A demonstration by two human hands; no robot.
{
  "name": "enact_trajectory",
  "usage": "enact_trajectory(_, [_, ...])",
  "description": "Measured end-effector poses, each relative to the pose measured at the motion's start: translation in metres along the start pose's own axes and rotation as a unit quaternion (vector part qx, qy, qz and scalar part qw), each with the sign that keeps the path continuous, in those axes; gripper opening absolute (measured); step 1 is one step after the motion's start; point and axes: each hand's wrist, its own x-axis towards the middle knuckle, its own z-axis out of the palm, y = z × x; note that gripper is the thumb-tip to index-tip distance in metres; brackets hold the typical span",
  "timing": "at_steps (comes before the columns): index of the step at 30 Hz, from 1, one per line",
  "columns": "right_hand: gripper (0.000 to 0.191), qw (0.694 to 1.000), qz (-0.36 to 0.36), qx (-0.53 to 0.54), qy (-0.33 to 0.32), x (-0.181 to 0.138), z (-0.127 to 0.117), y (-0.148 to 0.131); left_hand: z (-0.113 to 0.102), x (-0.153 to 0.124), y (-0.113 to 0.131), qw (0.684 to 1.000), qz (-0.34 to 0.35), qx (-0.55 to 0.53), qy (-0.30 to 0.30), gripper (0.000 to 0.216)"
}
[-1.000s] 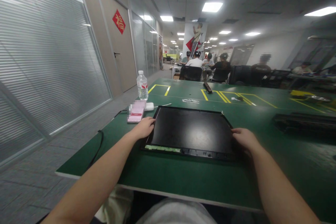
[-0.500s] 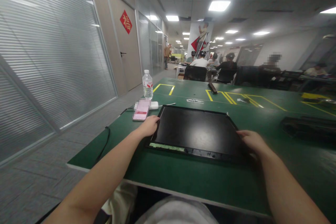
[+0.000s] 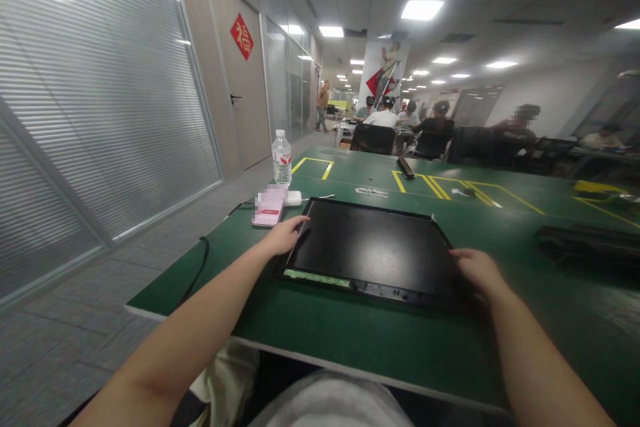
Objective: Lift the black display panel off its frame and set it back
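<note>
Right now both hands have hold of the screen: the left hand [image 3: 284, 237] grips its left edge, a fingertip over the rim, while the right hand [image 3: 479, 269] pinches the right edge, thumb on top and the other fingers hidden from sight. The screen [image 3: 375, 247] lies face up by the near side of the green counter [image 3: 320, 320], between the two arms; whether it is raised slightly, I cannot tell. Its panel is dark and glossy with a pale reflection, and along the near border runs a green strip [image 3: 317, 278] towards the left, with bare black frame beside it. Just beyond the left hand is a phone [image 3: 270, 208], its display lit pink and partly blurred out, next to a small white case [image 3: 293, 198]. A clear bottle [image 3: 282, 159] with a red and white label stands upright behind them. To the left, a black cord [image 3: 201, 270] trails on the counter. Past the screen, yellow tape [image 3: 437, 187] marks out shapes, and a dark ridged bar [image 3: 406, 168] sits at the far side. Over on the right lies a long black object [image 3: 585, 245], too blurred to name. Further off, people sit at another table, someone is up on a ladder [image 3: 397, 83] by a pillar, and a door [image 3: 243, 107] bears a red sign [image 3: 242, 37].
</note>
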Motion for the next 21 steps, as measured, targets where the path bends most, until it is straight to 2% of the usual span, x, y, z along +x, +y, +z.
enact_trajectory(3, [0.04, 1.0, -0.006, 0.003, 0.005, 0.001, 0.0, 0.001, -0.001, -0.001, 0.009, 0.994, -0.028, -0.106, 0.009, 0.059])
enact_trajectory(6, [0.041, 1.0, 0.001, 0.003, -0.006, 0.001, -0.001, 0.0, -0.003, -0.003, 0.021, 0.957, -0.075, -0.28, -0.002, 0.063])
enact_trajectory(8, [0.044, 1.0, -0.001, -0.004, -0.008, -0.001, -0.002, -0.002, -0.003, -0.004, 0.027, 0.936, -0.1, -0.337, 0.011, 0.059])
enact_trajectory(16, [0.042, 1.0, 0.003, 0.004, -0.017, 0.001, -0.003, 0.0, 0.002, 0.001, 0.028, 0.923, -0.146, -0.348, 0.072, 0.046])
enact_trajectory(19, [0.037, 1.0, -0.017, 0.001, 0.009, 0.003, -0.002, 0.002, 0.002, 0.002, 0.029, 0.903, -0.193, -0.376, 0.081, 0.045])
enact_trajectory(21, [0.038, 1.0, -0.013, -0.006, 0.017, 0.003, -0.002, 0.002, 0.002, 0.002, 0.031, 0.88, -0.236, -0.407, 0.067, 0.053])
